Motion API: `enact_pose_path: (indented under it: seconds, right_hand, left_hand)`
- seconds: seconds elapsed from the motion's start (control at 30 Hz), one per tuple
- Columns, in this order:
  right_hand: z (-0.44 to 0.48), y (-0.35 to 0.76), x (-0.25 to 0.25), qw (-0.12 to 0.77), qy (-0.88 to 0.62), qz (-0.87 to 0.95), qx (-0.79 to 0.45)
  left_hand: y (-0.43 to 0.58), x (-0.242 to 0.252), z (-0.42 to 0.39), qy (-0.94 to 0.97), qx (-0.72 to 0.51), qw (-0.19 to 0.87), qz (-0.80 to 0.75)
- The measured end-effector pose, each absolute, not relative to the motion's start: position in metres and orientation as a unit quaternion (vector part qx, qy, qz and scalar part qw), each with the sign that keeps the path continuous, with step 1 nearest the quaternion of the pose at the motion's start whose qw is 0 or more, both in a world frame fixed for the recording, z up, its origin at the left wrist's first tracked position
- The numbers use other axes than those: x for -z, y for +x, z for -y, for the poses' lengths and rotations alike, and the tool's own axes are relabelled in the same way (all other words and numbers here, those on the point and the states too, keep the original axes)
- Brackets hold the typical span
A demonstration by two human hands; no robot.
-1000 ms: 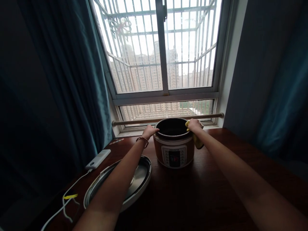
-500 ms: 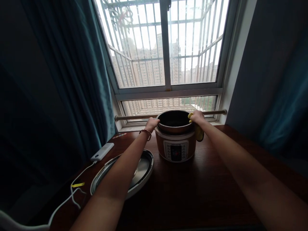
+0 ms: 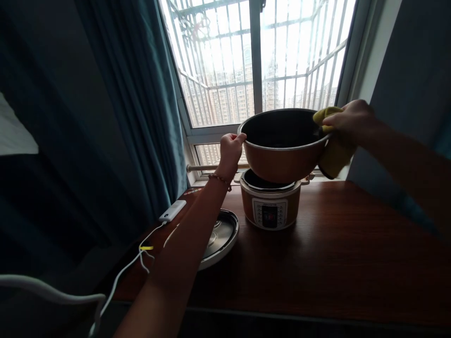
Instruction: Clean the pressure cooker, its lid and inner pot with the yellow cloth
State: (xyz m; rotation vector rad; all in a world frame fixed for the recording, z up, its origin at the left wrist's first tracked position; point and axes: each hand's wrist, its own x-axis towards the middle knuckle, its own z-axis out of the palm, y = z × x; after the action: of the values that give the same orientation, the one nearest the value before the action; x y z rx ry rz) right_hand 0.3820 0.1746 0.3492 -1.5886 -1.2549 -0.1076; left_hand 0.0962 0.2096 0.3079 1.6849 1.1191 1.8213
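An inner pot [image 3: 282,159], dark inside and copper-brown outside, hangs in the air above the cooker base [image 3: 270,206]. My left hand [image 3: 231,150] pinches the pot's rim at its left side. On the right, my right hand [image 3: 347,121] grips the rim with a yellow-green cloth [image 3: 334,150] between fingers and pot; part of the cloth dangles below. The base stands on the brown table [image 3: 327,263], its panel facing me and its top open. Left of it the round lid [image 3: 223,234] lies with its metal inner side up, partly hidden by my left forearm.
A white power bank [image 3: 172,211] with a white cable [image 3: 123,270] and a yellow tie lies at the table's left. Behind the table are a barred window [image 3: 257,61], a horizontal rail and a blue curtain [image 3: 137,112].
Both hands have raised the inner pot out of the cooker base and brought it closer to me. The cloth has come up with my right hand, and the view has shifted.
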Motion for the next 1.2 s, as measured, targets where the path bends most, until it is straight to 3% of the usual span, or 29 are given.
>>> enact_pose_path:
  seconds: [0.1, 0.27, 0.47, 0.6, 0.8, 1.2]
  right_hand:
    - [-0.107, 0.395, -0.332, 0.513, -0.703, 0.491, 0.052]
    - [-0.008, 0.406, -0.234, 0.535, -0.715, 0.448, 0.030]
    - [0.028, 0.390, -0.116, 0.548, -0.705, 0.406, -0.194]
    - [0.018, 0.378, -0.067, 0.526, -0.689, 0.426, -0.261]
    - [-0.004, 0.371, -0.040, 0.514, -0.665, 0.466, -0.276]
    - [-0.030, 0.377, -0.042, 0.443, -0.684, 0.517, -0.263]
  left_hand:
    - [0.098, -0.302, -0.148, 0.623, -0.645, 0.248, -0.365]
    - [0.101, -0.236, -0.049, 0.614, -0.595, 0.303, -0.422]
    - [0.098, -0.130, 0.005, 0.541, -0.546, 0.401, -0.499]
    - [0.092, -0.074, 0.007, 0.497, -0.536, 0.437, -0.525]
    - [0.082, -0.041, -0.003, 0.494, -0.537, 0.417, -0.543]
    - [0.076, -0.040, -0.016, 0.497, -0.522, 0.394, -0.570]
